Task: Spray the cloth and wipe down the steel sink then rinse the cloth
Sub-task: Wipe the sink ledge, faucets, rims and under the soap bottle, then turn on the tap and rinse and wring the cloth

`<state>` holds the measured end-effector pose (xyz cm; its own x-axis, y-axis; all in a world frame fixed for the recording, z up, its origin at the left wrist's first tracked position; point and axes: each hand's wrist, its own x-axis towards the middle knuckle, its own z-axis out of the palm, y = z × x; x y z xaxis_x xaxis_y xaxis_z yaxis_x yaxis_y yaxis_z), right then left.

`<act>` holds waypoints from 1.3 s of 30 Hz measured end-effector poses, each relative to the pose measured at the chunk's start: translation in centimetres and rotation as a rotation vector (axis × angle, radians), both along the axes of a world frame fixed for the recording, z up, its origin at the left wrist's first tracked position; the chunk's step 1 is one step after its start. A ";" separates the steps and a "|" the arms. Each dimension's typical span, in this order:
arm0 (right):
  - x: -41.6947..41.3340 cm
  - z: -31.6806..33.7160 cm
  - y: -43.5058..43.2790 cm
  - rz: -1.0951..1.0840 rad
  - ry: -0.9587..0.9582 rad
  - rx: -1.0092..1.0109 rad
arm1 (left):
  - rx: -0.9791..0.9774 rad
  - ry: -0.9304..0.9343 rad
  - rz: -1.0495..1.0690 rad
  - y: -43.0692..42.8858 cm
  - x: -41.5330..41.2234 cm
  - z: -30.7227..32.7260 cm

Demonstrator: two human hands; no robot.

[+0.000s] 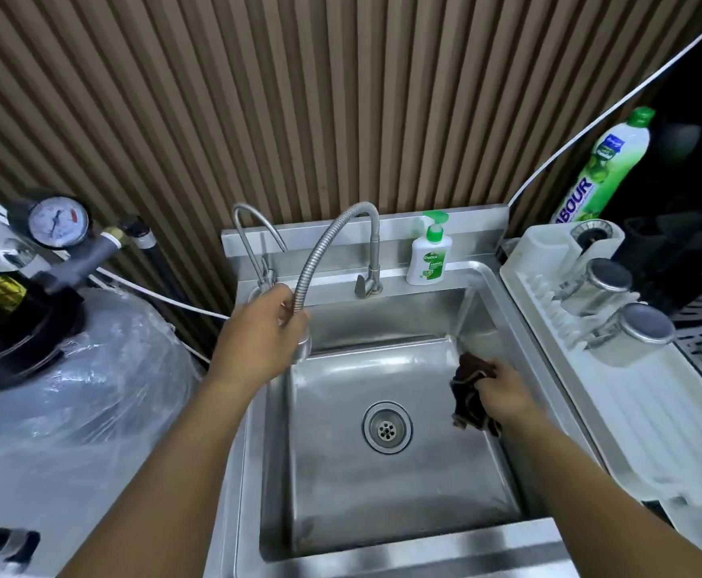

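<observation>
While the left hand (pixel 259 327) grips the faucet hose (pixel 320 260), the right hand (pixel 503 387) clutches the cloth (pixel 468 394)

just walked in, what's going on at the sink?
A person is working at the steel sink. Their left hand grips the flexible faucet hose just above its spray head, over the basin's left side. Their right hand holds a bunched dark cloth low in the basin, near its right wall. No running water is visible, and the drain is uncovered.
</observation>
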<state>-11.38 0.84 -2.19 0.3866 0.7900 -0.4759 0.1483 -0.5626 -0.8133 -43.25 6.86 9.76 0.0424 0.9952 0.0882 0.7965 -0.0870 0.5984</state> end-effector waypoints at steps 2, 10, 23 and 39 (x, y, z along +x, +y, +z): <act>-0.5 -0.1 -1.1 -0.022 0.067 -0.021 | 0.001 -0.009 -0.056 -0.6 1.4 -0.5; -2.8 0.4 -2.6 -0.101 0.350 -0.041 | -0.005 -0.122 -0.178 -3.1 10.3 -0.7; -4.0 -1.7 -2.2 -0.133 0.797 -0.229 | -0.264 -0.709 0.324 4.7 8.7 -6.5; -3.5 -2.9 -2.0 -0.067 0.852 -0.244 | -0.373 -0.555 0.424 15.4 14.0 -14.6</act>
